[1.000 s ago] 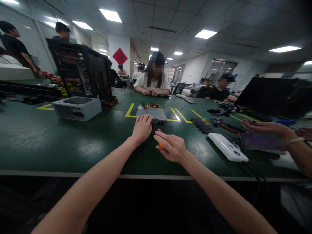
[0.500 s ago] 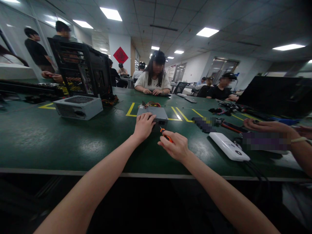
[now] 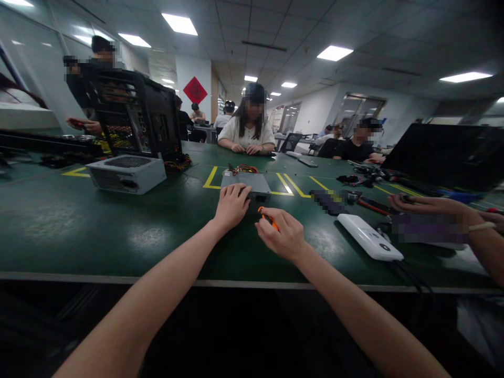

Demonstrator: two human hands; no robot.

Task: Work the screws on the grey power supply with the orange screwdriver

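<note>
A grey metal computer power supply (image 3: 250,184) lies on the green table ahead of me, with a bundle of coloured cables (image 3: 244,169) at its far side. My left hand (image 3: 231,207) grips its near left corner, fingers over the top. Its power socket faces me, to the right of my fingertips. In my right hand (image 3: 281,233) is a small orange and black screwdriver (image 3: 270,220), fingers closed around its handle. The screwdriver points toward the front of the power supply and stays apart from it; its thin tip is hard to make out.
Left stand a second power supply (image 3: 126,176) and an open black computer case (image 3: 137,113). Right lie a white power bank (image 3: 368,236) with cables and a dark blurred-out object (image 3: 328,202). Another person's hand (image 3: 433,207) reaches in at right. A person (image 3: 248,128) sits opposite.
My hands and the power supply stay nearly in place. The screwdriver has tilted slightly, and its thin shaft shows less clearly. The neighbour's hand at right has shifted a little left.
</note>
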